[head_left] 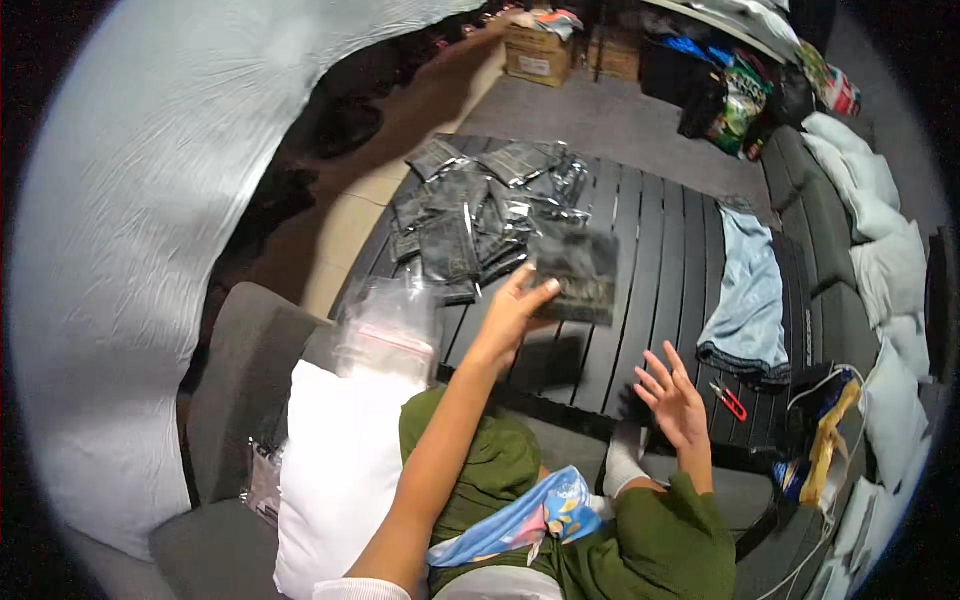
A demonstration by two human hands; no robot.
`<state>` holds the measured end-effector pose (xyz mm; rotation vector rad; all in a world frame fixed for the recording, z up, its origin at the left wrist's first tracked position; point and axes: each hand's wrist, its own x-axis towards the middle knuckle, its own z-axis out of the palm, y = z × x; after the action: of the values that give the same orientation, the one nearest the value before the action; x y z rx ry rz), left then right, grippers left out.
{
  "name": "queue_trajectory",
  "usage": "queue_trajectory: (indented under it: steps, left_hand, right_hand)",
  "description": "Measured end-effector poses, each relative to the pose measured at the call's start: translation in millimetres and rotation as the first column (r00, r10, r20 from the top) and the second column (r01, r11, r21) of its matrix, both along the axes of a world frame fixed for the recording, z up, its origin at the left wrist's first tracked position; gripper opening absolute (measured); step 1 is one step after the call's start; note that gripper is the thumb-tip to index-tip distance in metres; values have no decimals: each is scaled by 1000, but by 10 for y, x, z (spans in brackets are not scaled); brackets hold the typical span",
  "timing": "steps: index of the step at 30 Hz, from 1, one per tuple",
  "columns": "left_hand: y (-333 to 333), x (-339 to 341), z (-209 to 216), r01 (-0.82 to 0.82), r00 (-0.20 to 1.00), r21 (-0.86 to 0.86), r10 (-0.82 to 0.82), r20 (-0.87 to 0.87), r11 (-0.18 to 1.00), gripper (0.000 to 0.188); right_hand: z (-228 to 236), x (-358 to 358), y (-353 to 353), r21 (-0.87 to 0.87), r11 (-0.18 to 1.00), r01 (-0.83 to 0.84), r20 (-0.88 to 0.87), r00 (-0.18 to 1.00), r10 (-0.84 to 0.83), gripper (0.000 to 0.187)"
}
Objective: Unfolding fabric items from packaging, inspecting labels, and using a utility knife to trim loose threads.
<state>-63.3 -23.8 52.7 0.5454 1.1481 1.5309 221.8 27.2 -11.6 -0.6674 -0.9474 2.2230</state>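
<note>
My left hand grips a flat, dark square packet by its near left corner, thumb on top. The packet is slightly blurred, with faint print on its face, and is held over the dark slatted table. Just beyond it lies a heap of similar black packets in shiny clear plastic. Palm up and fingers spread, my right hand is held near the table's close edge with nothing in it. A stack of clear plastic bags lies to the left of my left forearm, partly over a white pillow.
Light blue cloth lies on the table's right side, near red-handled thread snips. A grey sofa with pale cushions runs along the right. Grey sheeting hangs at left. A cardboard box stands at the back.
</note>
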Motion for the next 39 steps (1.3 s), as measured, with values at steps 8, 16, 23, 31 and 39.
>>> queue_trajectory:
  steps: [8,16,23,31,39]
  left_hand:
    - [301,-778,240,-469,873,396,345,345,789,27]
    - [507,-1452,-64,-808,583,354,559,589,470,39]
    - [344,-2167,-1557,-868,198,-125,565,801,481,42]
    - [460,-1920,-1371,-705,460,-256,701,544,661,15]
    - [515,-1575,-1136,-663,734,91,621,274,743,15]
  right_hand:
    - [89,-215,-124,-29,990,-138,-37,990,137,58]
    - [69,-151,-159,-29,996,-90,-14,996,90,59]
    - [27,-220,-191,-63,992,-110,2,994,111,56]
    - [-6,-129,-178,-97,994,-51,17,998,52,53]
    - [-125,-182,-186,-80,976,-204,31,978,207,41]
